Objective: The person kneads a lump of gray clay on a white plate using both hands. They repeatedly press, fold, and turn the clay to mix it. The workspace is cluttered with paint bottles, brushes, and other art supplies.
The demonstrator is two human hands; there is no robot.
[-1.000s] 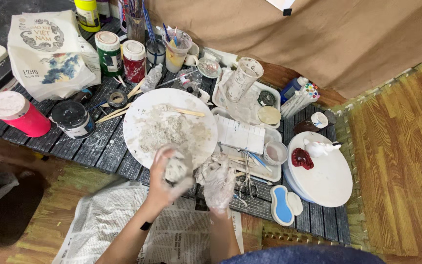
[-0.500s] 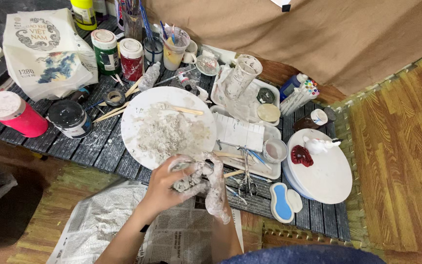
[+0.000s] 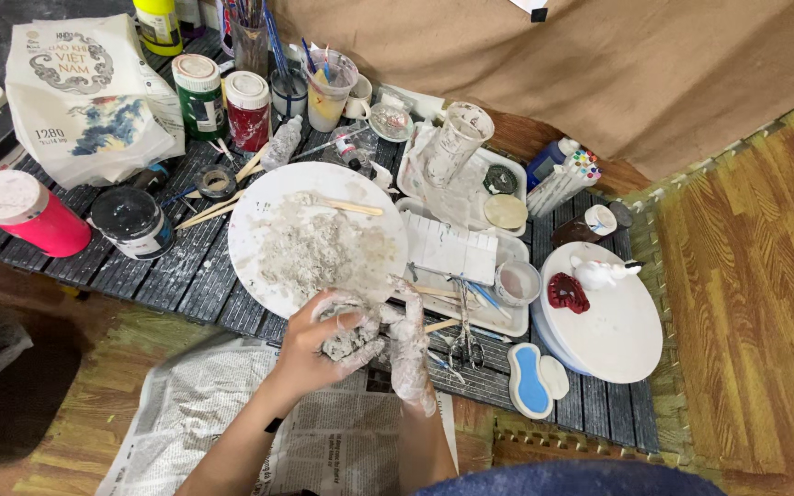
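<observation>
Nearest me, newspaper [image 3: 259, 432] is spread on the floor under my forearms. Just above it, my left hand [image 3: 310, 349] is cupped and closed around a wet grey lump of clay pulp [image 3: 346, 342], which sits in my palm at the near edge of the desk [image 3: 186, 276]. My right hand [image 3: 411, 354], coated in the same pale paste, stands edge-on beside it, fingers loosely straight and pointing down, touching the lump's side. The two hands are pressed together around the lump.

The stuff looks crumbly and soggy, so I judge bits could break off and drop onto the newspaper, or onto the scissors [image 3: 464, 335] lying just beside my right hand, if I squeeze unevenly.

Beyond lies the white plate [image 3: 259, 207] with more loose pulp and a wooden stick [image 3: 346, 206]. Farther off stand paint jars, a cup of brushes [image 3: 250, 32] and a pink tub [image 3: 25, 211]; right, a white turntable [image 3: 613, 331] carries a small red piece [image 3: 567, 292].
</observation>
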